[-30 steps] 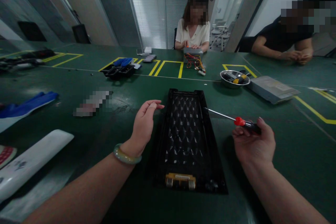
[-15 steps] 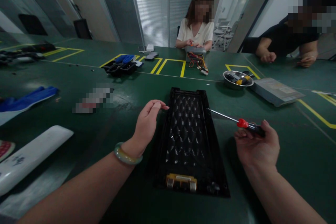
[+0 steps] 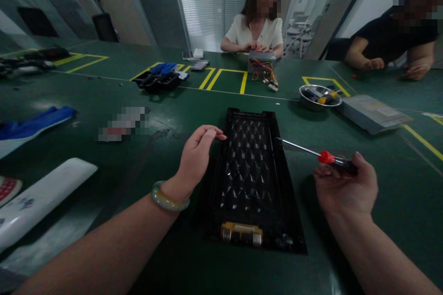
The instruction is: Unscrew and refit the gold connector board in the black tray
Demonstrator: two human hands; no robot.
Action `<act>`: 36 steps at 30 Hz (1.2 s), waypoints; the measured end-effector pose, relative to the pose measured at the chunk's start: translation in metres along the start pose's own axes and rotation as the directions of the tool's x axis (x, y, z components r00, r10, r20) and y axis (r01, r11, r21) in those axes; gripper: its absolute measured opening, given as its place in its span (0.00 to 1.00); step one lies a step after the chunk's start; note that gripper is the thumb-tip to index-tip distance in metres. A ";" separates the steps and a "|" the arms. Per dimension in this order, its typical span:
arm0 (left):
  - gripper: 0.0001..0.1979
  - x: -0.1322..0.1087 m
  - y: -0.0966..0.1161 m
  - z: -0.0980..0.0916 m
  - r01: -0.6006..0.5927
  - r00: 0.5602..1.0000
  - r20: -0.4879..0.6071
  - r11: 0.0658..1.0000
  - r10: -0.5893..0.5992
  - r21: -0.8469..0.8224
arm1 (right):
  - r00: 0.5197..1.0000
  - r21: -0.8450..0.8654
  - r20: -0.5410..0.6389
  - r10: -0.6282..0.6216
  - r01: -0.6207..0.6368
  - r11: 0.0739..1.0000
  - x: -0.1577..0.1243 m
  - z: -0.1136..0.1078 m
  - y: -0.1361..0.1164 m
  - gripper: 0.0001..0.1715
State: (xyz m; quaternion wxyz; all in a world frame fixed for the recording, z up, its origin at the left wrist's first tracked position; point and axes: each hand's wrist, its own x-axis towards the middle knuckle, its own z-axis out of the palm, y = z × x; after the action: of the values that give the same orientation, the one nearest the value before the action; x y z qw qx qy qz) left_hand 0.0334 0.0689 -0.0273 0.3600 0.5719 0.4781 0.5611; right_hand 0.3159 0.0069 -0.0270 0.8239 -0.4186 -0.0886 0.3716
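Observation:
A long black plastic housing (image 3: 247, 170) lies on the green table, its inside showing a quilted diamond pattern. At its near end sits an amber circuit board (image 3: 242, 228) with metal parts. My right hand (image 3: 346, 189) is closed round the red and black handle of a screwdriver (image 3: 325, 157), whose tip reaches the housing's right edge near the far end. Beside the left edge, my left hand (image 3: 199, 154) has thumb and fingers pinched together; anything between them is too small to make out. A jade-like bangle (image 3: 169, 197) circles the left wrist.
To the left lie a white elongated shell (image 3: 44, 200) and blue-and-white gloves (image 3: 38, 122). A metal bowl of tools (image 3: 320, 97) and a grey flat panel (image 3: 375, 113) are at the right. Opposite, a person handles a metal box with wires (image 3: 262, 64); another person sits farther right.
My view has shifted slightly, so most of the table appears a little higher. Both hands keep about the same place beside the housing, with the screwdriver tip still at its right edge.

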 end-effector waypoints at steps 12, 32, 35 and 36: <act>0.18 -0.007 0.012 -0.002 -0.097 0.973 0.217 0.990 0.074 0.099 | 0.999 -0.005 0.034 -0.009 0.009 1.000 0.000 0.000 0.001 0.11; 0.10 -0.038 0.063 -0.015 -0.637 0.303 0.952 0.733 -0.045 0.237 | 1.000 -0.037 0.011 -0.012 0.012 0.999 -0.001 0.003 0.002 0.09; 0.10 -0.043 0.064 -0.013 -0.632 0.333 0.941 0.725 -0.062 0.272 | 1.000 -0.039 0.017 -0.002 0.002 0.999 -0.001 0.002 0.002 0.10; 0.09 -0.043 0.065 -0.012 -0.631 0.341 0.938 0.725 -0.062 0.277 | 1.000 -0.041 0.021 -0.002 0.003 0.999 -0.001 0.002 0.002 0.10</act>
State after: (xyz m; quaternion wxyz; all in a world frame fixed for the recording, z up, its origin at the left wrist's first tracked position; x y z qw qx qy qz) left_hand 0.0343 0.0079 0.0227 0.2420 0.9405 0.2368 0.0281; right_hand 0.3136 0.0080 -0.0274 0.8146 -0.4315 -0.1054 0.3730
